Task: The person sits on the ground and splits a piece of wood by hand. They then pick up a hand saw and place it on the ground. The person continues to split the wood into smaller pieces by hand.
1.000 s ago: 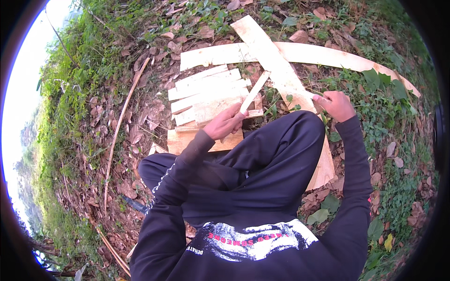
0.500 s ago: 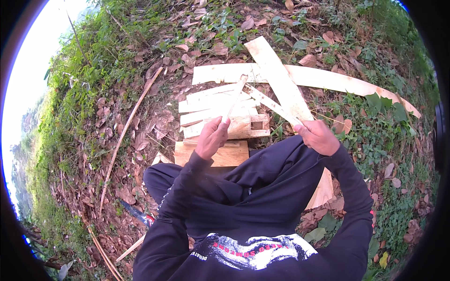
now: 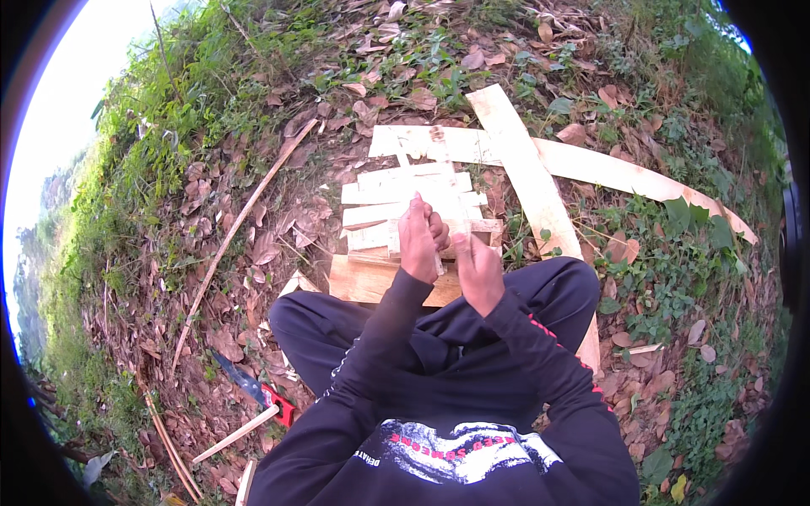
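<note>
I sit on the ground with both hands brought together over my knees. My left hand [image 3: 418,240] is closed around a thin pale wood strip [image 3: 456,226] that stands nearly upright between the hands. My right hand [image 3: 477,271] presses against the strip's lower part from the right, its fingers curled and mostly hidden. Just beyond the hands lies a stack of short pale wood slats [image 3: 403,190], resting on a flat brownish board [image 3: 364,282].
Two long planks [image 3: 525,173] [image 3: 629,175] cross on the leaf-covered ground behind the stack. A long thin stick [image 3: 238,226] lies at the left. A blade with a red handle [image 3: 257,390] and a pale stick [image 3: 236,434] lie by my left leg.
My right hand has come in from the right to meet my left hand. The strip, earlier stretched slanting between the spread hands, now stands upright between them.
</note>
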A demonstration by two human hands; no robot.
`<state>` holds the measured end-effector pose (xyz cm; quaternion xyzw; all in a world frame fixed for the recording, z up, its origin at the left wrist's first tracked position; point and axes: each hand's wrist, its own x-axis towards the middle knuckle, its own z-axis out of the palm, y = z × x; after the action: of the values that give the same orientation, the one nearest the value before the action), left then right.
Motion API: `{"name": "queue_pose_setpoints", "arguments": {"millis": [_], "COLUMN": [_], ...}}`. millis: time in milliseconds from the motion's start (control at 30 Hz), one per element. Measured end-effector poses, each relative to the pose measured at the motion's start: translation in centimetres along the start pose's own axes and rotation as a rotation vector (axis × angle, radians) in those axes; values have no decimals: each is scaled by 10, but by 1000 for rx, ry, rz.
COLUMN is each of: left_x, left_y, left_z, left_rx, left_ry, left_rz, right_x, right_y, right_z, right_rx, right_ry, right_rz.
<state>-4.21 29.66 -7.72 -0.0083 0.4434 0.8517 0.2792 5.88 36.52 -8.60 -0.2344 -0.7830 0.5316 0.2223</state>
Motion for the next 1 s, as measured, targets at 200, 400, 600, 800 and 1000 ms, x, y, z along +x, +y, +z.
{"name": "queue_pose_setpoints", "arguments": {"millis": [200,400,600,800,1000], "left_x": [5,17,64,24,-5], "left_y": [34,75,182,173,120], "left_z": [-40,-105,-259,-230,-185], "left_rx": [83,387,1889,979,701], "left_ry": [-176,-144,818,323,-235], "left_rz": [-74,-6,978,422,5], "right_x": [7,12,18,15,5], "right_y": [28,58,71,47,38], "right_z": [-7,-17,-6,12,46], "right_rx": [466,646,617,527,328], "right_ry": [-165,-232,-264,-416,-547], "right_rz": [195,267,176,249,153]}}
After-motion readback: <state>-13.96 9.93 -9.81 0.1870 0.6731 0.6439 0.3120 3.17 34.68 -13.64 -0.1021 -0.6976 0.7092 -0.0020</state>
